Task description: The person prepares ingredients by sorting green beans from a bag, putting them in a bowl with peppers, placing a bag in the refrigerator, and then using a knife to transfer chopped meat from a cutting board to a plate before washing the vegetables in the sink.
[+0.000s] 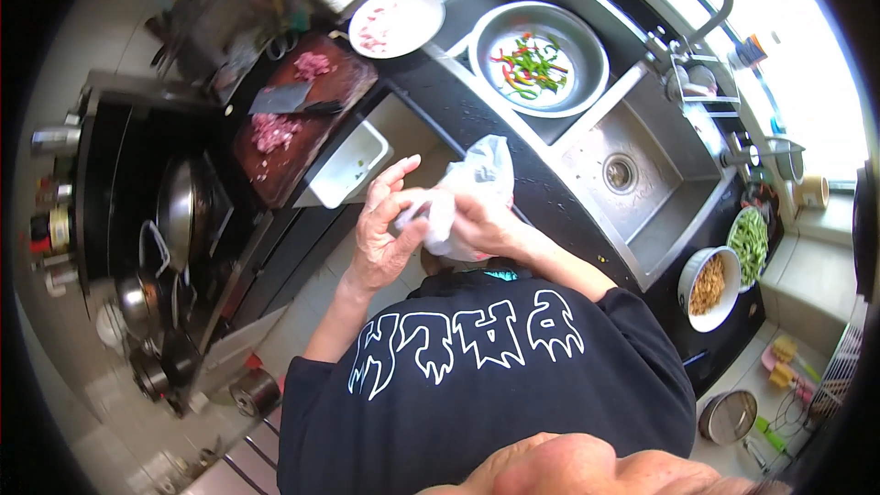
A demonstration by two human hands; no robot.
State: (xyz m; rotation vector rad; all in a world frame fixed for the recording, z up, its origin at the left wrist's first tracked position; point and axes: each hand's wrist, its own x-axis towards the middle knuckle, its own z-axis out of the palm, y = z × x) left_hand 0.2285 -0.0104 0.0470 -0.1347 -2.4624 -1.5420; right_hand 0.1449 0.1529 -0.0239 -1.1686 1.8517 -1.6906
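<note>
Near my chest I hold a thin translucent plastic bag (489, 161), partly bunched up. My right hand (481, 220) is closed around its gathered part; motion blurs the fingers. My left hand (388, 227) touches the bunched end with thumb and forefinger, its other fingers spread. Whether the bag has contents is hard to tell. Beyond my left hand a white plastic tub (349, 168) sits in an open drawer. On the brown cutting board (344, 72) a cleaver (282, 97) lies between two heaps of chopped raw meat (275, 132).
A white plate (416, 20) with raw meat pieces stands by the sink. A steel basin (595, 62) with cut peppers rests over the double sink (639, 151). At right are a white bowl (730, 268) and green beans (749, 244); at left, a lidded wok (177, 210).
</note>
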